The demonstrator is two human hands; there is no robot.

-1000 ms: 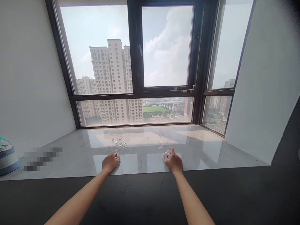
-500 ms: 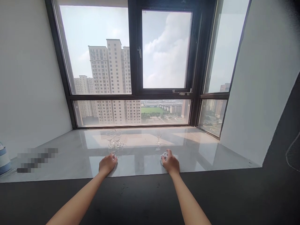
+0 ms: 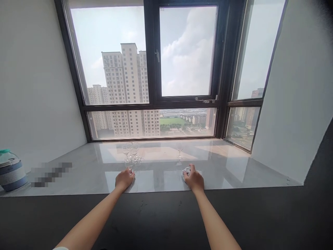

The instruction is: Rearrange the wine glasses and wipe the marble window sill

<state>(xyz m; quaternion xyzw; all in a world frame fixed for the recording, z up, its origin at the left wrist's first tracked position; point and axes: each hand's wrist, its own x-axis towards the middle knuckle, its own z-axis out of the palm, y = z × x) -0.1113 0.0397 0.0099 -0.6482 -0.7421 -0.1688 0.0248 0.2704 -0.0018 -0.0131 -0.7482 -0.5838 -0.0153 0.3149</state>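
The left hand (image 3: 125, 179) is closed round the stem of a glass (image 3: 129, 163) standing on the sill (image 3: 234, 166), the right hand (image 3: 194, 180) clutches a cloth (image 3: 186, 171); wiping looks barely begun, with three more glasses (image 3: 131, 150) waiting.

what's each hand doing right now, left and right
left hand: closed on the stem of a wine glass on the sill
right hand: closed on a cloth

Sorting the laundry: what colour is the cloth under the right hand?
White cloth with faint grey marks, bunched under the right hand; head view.
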